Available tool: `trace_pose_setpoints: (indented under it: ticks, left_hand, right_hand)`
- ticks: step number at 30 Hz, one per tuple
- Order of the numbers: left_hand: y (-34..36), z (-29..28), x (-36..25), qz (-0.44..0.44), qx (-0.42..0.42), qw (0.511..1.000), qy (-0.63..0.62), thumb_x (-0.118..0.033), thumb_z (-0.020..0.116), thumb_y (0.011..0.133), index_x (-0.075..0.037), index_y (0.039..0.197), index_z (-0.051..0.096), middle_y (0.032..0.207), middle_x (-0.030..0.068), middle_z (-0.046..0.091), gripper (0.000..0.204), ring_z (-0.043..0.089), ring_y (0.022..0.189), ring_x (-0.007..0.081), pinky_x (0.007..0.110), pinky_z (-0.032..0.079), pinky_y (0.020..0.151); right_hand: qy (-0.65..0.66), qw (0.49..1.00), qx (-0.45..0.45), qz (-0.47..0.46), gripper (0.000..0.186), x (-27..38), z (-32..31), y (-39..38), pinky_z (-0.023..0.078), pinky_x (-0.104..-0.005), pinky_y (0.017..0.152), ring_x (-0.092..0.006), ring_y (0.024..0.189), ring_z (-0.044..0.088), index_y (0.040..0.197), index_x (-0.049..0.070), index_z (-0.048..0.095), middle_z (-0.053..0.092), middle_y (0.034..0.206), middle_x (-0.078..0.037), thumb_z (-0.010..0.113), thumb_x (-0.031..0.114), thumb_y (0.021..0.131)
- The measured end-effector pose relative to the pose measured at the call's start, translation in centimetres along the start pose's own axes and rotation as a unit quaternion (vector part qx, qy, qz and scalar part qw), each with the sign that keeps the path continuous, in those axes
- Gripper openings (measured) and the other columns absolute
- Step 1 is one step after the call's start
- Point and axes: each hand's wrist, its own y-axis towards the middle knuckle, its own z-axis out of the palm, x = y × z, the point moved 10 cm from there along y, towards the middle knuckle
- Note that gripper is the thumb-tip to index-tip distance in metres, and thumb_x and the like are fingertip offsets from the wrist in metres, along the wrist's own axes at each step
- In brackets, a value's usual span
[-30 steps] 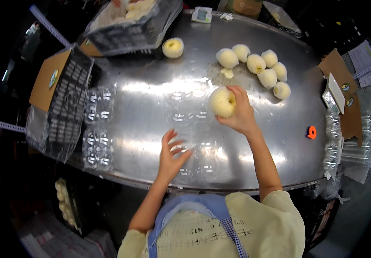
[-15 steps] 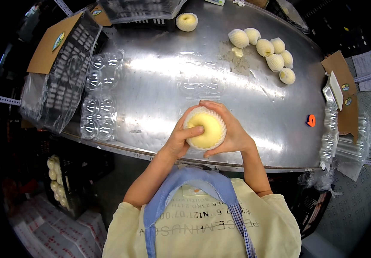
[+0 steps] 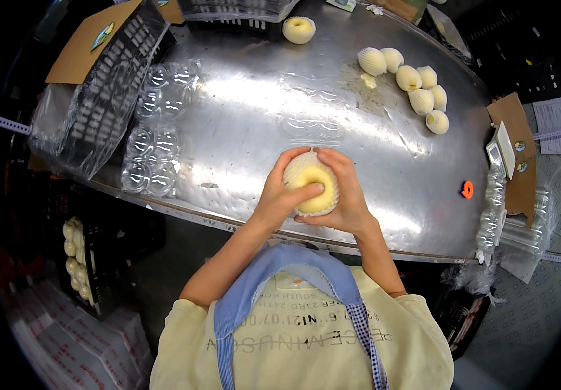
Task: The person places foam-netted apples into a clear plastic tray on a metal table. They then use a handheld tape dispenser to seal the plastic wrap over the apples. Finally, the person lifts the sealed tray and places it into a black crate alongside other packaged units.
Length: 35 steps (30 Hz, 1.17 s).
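Note:
Between both hands, over the near edge of the table, is a pale yellow apple [image 3: 323,195] in a white foam net. My left hand [image 3: 282,197] grips its left side, with the thumb lying across the dimpled top. Closed round the far and right sides is my right hand [image 3: 347,195]. The net covers the apple's sides, and its bare top shows. Just beyond the hands, a clear plastic clamshell [image 3: 310,123] lies on the metal table.
Several netted apples [image 3: 421,101] sit at the far right, another [image 3: 299,30] at the back. Stacked clear clamshells [image 3: 154,159] stand on the left, beside a plastic-lined black crate [image 3: 108,97]. Toward the right edge are an orange tape dispenser [image 3: 466,189] and a white scale [image 3: 503,149].
The apple has tilted in my hands, so more of the net shows on its far side. My left thumb has slid right across its top. The view has shifted slightly.

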Motion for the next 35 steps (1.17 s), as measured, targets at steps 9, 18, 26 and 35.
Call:
trace_pose_setpoints:
  ticks: [9, 18, 26, 35]
  left_hand:
    - [-0.1, 0.2, 0.6, 0.0, -0.018, 0.999, -0.042, -0.03, 0.054, 0.09, -0.004, 0.13, 0.038, 0.117, 0.0096, 0.05, 0.051, 0.05, 0.109, 0.0165, 0.03, 0.043, 0.092]
    - [-0.5, -2.0, -1.2, 0.103, -0.079, 0.98, 0.149, -0.033, 0.038, 0.098, -0.007, 0.124, 0.05, 0.113, 0.0085, 0.054, 0.039, 0.052, 0.099, 0.0157, 0.029, 0.044, 0.084]
    - [-4.0, 0.4, -8.2, 0.351, -0.127, 0.846, 0.38, -0.005, 0.07, 0.073, -0.006, 0.096, 0.064, 0.095, 0.0093, 0.059, 0.024, 0.055, 0.088, 0.0228, 0.031, 0.045, 0.077]
    - [-2.9, -2.3, -6.4, 0.284, -0.157, 0.902, 0.286, -0.006, 0.065, 0.079, -0.005, 0.089, 0.064, 0.091, 0.0068, 0.061, 0.011, 0.056, 0.081, 0.0234, 0.034, 0.046, 0.076]
  right_hand:
    - [0.204, 0.972, -0.104, 0.048, 0.125, -4.0, 0.2, -2.7, 0.04, -0.0396, 0.1, -0.0301, 0.123, 0.042, 0.14, 0.007, 0.02, 0.034, 0.137, -0.017, 0.094, 0.028, 0.041]
    - [0.421, 0.883, -0.149, 0.144, 0.122, -6.3, 0.1, -3.3, 0.044, -0.0392, 0.097, -0.0266, 0.116, 0.049, 0.142, 0.005, 0.013, 0.045, 0.127, -0.015, 0.09, 0.022, 0.049]
    - [0.447, 0.868, -0.158, 0.148, 0.12, -6.4, 0.0, -3.3, 0.045, -0.0398, 0.096, -0.0272, 0.114, 0.051, 0.142, 0.005, 0.012, 0.048, 0.123, -0.014, 0.088, 0.021, 0.051]
    - [0.414, 0.886, -0.132, 0.163, 0.12, -6.4, 0.9, -4.0, 0.045, -0.04, 0.096, -0.0266, 0.115, 0.05, 0.142, 0.004, 0.015, 0.048, 0.124, -0.015, 0.089, 0.022, 0.05]
